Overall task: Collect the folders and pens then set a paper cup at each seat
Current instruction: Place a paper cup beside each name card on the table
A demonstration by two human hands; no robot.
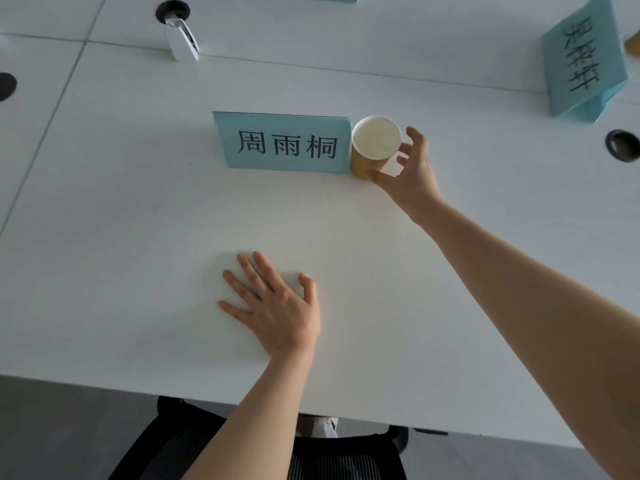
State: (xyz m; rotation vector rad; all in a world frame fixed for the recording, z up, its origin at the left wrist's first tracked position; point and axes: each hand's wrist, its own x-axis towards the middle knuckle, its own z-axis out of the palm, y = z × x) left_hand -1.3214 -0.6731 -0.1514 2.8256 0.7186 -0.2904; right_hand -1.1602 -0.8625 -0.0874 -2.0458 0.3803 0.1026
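The paper cup (375, 147) stands upright on the white counter (138, 209), touching the blue name card (285, 143). The right hand (408, 171) grasps it (thumb low); the left hand (273, 303) lies flat, released, near the front edge.

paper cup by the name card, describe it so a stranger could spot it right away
On the white table, find the blue name card facing the seat. The paper cup stands upright at its right end, tan outside, white inside, with the right hand around it.
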